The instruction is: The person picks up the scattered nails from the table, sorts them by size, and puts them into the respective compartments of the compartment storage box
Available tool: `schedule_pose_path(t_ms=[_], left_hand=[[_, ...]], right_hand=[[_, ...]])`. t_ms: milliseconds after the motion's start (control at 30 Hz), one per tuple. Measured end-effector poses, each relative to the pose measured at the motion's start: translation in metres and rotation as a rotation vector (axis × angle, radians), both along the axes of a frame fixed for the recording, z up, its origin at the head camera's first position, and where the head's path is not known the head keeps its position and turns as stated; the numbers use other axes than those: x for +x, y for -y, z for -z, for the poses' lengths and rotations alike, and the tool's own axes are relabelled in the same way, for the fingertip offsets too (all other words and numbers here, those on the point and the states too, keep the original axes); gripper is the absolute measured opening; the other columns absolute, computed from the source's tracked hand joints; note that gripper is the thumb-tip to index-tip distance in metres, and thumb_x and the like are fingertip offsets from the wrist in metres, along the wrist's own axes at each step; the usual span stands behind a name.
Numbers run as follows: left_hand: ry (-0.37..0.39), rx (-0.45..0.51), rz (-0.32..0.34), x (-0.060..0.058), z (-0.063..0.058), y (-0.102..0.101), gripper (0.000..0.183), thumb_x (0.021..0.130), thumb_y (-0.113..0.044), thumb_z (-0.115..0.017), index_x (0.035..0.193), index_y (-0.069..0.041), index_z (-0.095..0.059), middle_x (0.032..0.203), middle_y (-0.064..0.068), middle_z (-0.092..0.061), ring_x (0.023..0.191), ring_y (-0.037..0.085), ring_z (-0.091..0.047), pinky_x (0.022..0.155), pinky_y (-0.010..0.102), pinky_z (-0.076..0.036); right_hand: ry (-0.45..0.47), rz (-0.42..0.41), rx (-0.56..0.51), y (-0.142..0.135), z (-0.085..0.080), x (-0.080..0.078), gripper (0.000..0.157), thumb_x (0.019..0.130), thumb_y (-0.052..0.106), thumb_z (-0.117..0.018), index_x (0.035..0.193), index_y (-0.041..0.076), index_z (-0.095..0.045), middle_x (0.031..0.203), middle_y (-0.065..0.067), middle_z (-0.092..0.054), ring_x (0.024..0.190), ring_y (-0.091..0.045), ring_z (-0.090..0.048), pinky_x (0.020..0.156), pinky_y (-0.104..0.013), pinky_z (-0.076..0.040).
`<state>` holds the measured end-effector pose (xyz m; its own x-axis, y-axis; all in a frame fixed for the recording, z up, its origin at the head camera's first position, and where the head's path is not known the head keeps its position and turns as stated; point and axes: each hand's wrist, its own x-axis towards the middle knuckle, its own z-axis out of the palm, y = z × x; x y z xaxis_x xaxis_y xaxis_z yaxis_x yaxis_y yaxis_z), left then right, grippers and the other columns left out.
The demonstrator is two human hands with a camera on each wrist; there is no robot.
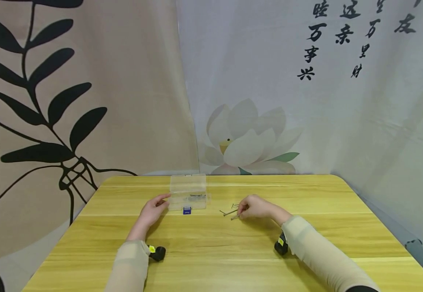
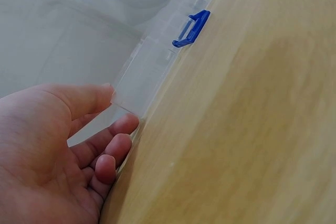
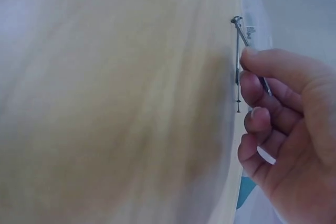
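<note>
Fabric backdrop (image 1: 142, 81) behind, printed with leaves, a lotus and brush characters; wood-grain table (image 1: 211, 251) before it. Clear plastic box (image 1: 176, 206) near the table's far edge, left of its middle, lid (image 1: 188, 183) laid back toward that edge, blue latch (image 1: 187, 210) facing the near edge.

Right hand (image 1: 256, 207): thumb and forefinger pinch one metal nail (image 3: 243, 36), other fingers loosely bent. Held nail's long axis slants, head end out past the fingertips, toward the box. Box lies to this hand's left, well apart; the left hand is much nearer to it.

Left hand (image 1: 153, 211): fingers relaxed, parted, tips against the box's left end; no closed grip seen.

Between right hand and box: loose nails (image 3: 237, 69) on the table, close under the held one, likely to be nudged. Box's low right wall also intervenes. Dark slim pieces (image 1: 196, 196) in the box's right part; too small to identify.
</note>
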<state>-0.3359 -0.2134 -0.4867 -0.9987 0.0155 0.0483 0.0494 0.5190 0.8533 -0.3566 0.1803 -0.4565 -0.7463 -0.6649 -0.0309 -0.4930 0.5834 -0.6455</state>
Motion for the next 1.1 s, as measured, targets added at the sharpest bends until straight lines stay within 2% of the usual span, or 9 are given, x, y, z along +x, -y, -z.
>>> schedule_pose_path(t_ms=[300,567,700,1100], left_hand=[[0.004,0.010,-0.009,0.002,-0.001,0.000,0.038,0.100,-0.017,-0.054,0.138,-0.009,-0.055,0.114,0.015,-0.061,0.103,0.030,-0.054,0.086,0.044,-0.042],[-0.004,0.007,-0.008,0.002,0.000,0.001,0.038,0.100,-0.017,-0.054,0.137,-0.009,-0.055,0.113,0.014,-0.061,0.102,0.029,-0.055,0.084,0.043,-0.044],[-0.011,0.002,0.012,0.001,0.003,0.000,0.038,0.100,-0.016,-0.055,0.137,-0.008,-0.056,0.113,0.014,-0.062,0.101,0.029,-0.056,0.083,0.044,-0.045],[-0.022,0.001,0.003,0.000,0.004,0.001,0.038,0.100,-0.017,-0.054,0.137,-0.009,-0.056,0.113,0.012,-0.062,0.101,0.027,-0.056,0.085,0.046,-0.044]], right_hand=[[-0.057,-0.019,-0.043,0.000,-0.013,-0.015,0.010,0.089,0.006,-0.066,0.090,0.008,-0.076,0.086,0.004,-0.070,0.074,-0.009,-0.060,0.068,-0.028,-0.050],[-0.075,0.009,-0.128,0.005,-0.033,-0.031,0.016,0.092,0.016,-0.067,0.097,0.003,-0.075,0.091,0.001,-0.071,0.080,-0.012,-0.064,0.073,-0.031,-0.051],[-0.092,0.023,-0.158,0.009,-0.044,-0.036,0.017,0.092,0.017,-0.068,0.099,0.004,-0.075,0.093,-0.001,-0.072,0.083,-0.014,-0.066,0.075,-0.033,-0.053],[-0.126,0.044,-0.176,0.039,-0.085,-0.048,0.015,0.093,0.018,-0.067,0.100,0.008,-0.075,0.095,-0.001,-0.072,0.085,-0.016,-0.065,0.076,-0.034,-0.052]])
